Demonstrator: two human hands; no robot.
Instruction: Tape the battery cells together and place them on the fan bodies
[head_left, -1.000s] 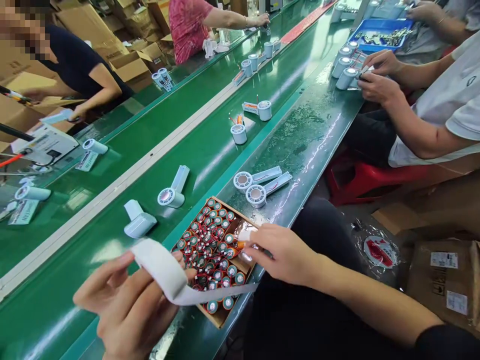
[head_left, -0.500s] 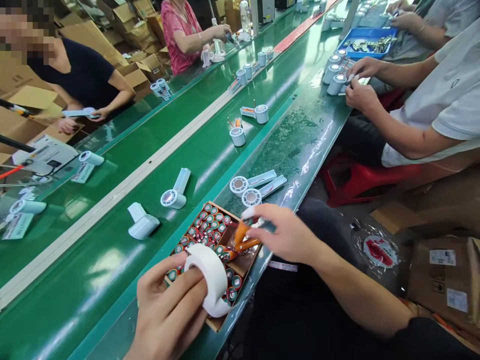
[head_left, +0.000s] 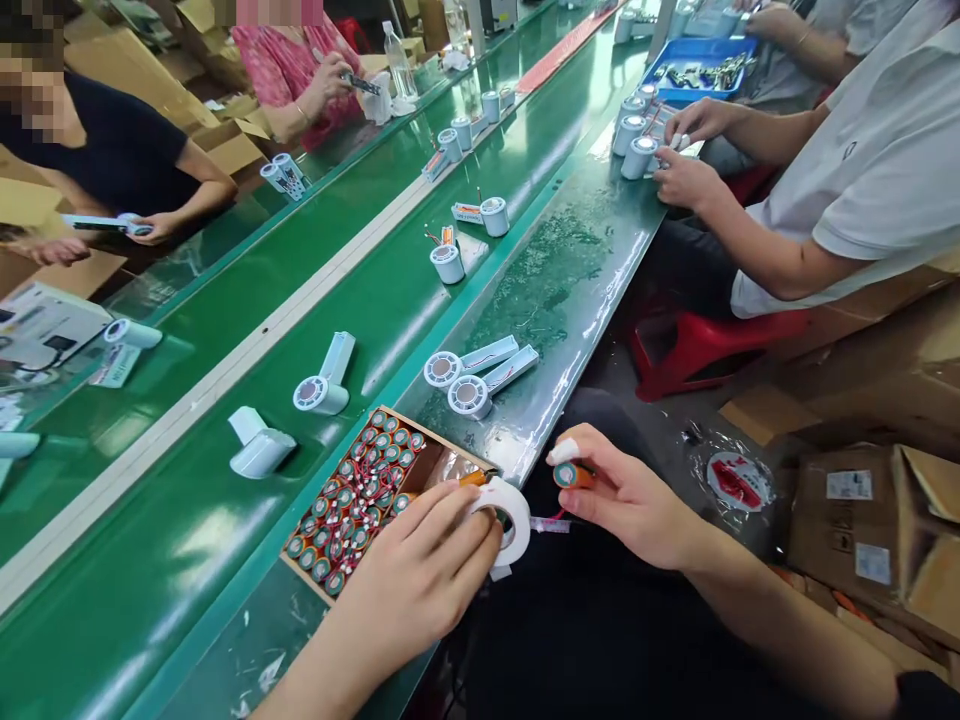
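Note:
My left hand (head_left: 424, 565) is closed on a roll of white tape (head_left: 517, 522), its fingers hooked into the ring. My right hand (head_left: 634, 500) pinches an orange battery cell (head_left: 568, 475) with a green end between thumb and fingers, a little right of the roll. White wrapping covers one of its fingertips. Beneath and beyond my left hand lies a shallow cardboard box (head_left: 304, 580) filled with upright battery cells (head_left: 352, 500) and red wires. Another orange cell (head_left: 474, 479) shows by my left fingertips; whether they touch it I cannot tell.
Pale blue fan housings (head_left: 470, 397) lie on the bench past the box, and others (head_left: 322, 394) rest on the green conveyor (head_left: 187, 530). Co-workers sit at right and across the belt. A blue tray (head_left: 697, 70) of metal parts stands far right, a red stool (head_left: 667, 350) below.
My right hand has come away from the box towards me with a battery cell. My left hand has moved right with the tape roll, uncovering more cells. The view has shifted slightly.

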